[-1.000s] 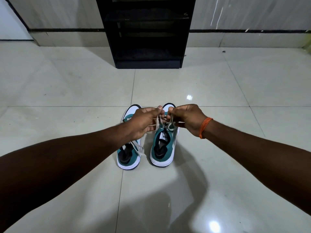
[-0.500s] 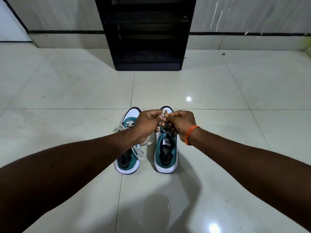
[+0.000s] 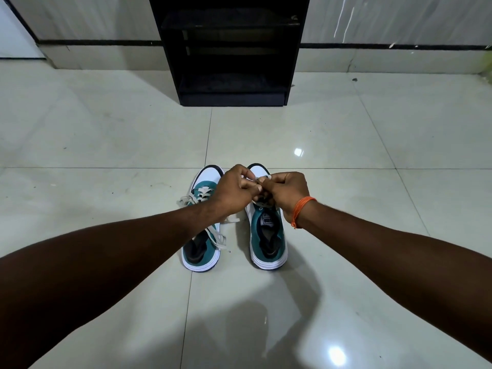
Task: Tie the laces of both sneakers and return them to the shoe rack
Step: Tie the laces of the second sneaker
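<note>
White laces (image 3: 262, 179) of my right teal-and-white sneaker (image 3: 267, 230) are pinched between left hand (image 3: 234, 191) and right hand (image 3: 286, 193), mid-knot; next, cinch it.

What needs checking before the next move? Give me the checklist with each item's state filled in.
1. Both hands on the right sneaker's laces: ok, left hand and right hand pinch them above it.
2. Knot on that shoe finished: cannot tell, fingers hide it.
3. Left sneaker tied: not ok, its laces trail loose.
4. Shoes upright, side by side on the floor: ok.
5. Path to the shoe rack: ok, bare tile between.
6. Rack shelf free: cannot tell, interior too dark.
</note>
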